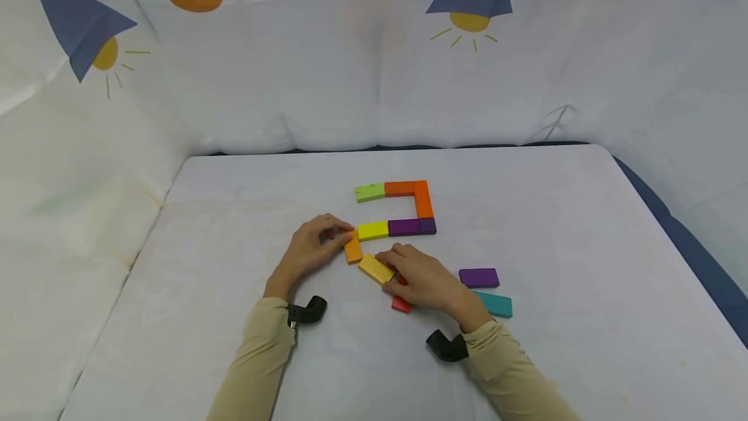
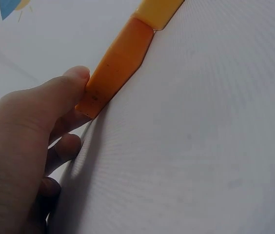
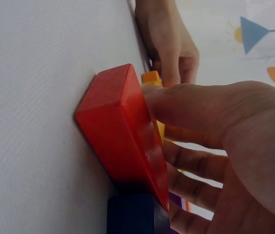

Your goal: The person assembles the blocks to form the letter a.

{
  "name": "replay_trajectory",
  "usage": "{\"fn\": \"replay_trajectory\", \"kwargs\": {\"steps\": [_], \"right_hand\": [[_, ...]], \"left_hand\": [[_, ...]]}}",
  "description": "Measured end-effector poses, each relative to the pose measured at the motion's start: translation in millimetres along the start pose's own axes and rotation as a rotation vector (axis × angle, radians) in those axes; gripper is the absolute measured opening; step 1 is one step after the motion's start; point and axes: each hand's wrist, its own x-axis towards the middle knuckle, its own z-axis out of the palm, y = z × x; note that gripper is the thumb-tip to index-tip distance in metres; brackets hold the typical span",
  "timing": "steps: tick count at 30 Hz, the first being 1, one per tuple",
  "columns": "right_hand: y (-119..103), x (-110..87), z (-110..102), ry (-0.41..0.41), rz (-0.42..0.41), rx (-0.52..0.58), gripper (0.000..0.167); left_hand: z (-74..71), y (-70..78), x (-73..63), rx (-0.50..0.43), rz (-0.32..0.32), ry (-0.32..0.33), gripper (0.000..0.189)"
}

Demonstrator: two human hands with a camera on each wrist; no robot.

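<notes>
My left hand [image 1: 312, 249] pinches an orange block [image 1: 353, 249] between thumb and forefinger at its far end. In the left wrist view, the thumb lies along the block's side, and the other fingers curl below. My right hand [image 1: 426, 281] pinches a yellow-orange block [image 1: 375, 269] near its right end. That block's left end is right at the near end of the orange one. A red block [image 3: 123, 122] lies under and beside the right thumb, with a dark blue block [image 3: 132, 214] against it; the hand hides much of both in the head view.
Beyond the hands, a bent row runs through a green block [image 1: 370, 193], orange-red blocks [image 1: 423, 200], purple blocks [image 1: 404, 227] and a yellow block [image 1: 373, 231]. A loose purple block [image 1: 479, 277] and a teal block [image 1: 495, 305] lie right of the right hand on the white table [image 1: 251, 187].
</notes>
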Motion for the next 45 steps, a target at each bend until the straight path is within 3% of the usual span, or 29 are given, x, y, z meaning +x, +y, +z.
{"fn": "replay_trajectory", "kwargs": {"steps": [24, 31, 37, 41, 45], "right_hand": [[0.6, 1.4, 2.2, -0.021, -0.014, 0.068, 0.049], [7.7, -5.1, -4.3, -0.027, -0.009, 0.124, 0.042], [19.7, -13.2, -6.4, -0.012, -0.092, 0.073, 0.035], [25.3, -18.9, -7.3, -0.017, -0.147, 0.061, 0.035], [27.9, -23.6, -9.7, -0.045, -0.190, 0.083, 0.037]], "left_hand": [[-0.9, -2.9, 0.4, -0.004, -0.023, 0.012, 0.021], [1.4, -4.7, 1.4, -0.057, 0.040, 0.063, 0.022], [3.6, 9.7, 4.1, -0.036, 0.152, 0.088, 0.018], [0.1, 29.0, 3.5, 0.031, 0.211, 0.019, 0.018], [-2.6, 48.6, -0.1, 0.111, 0.219, -0.192, 0.023]]}}
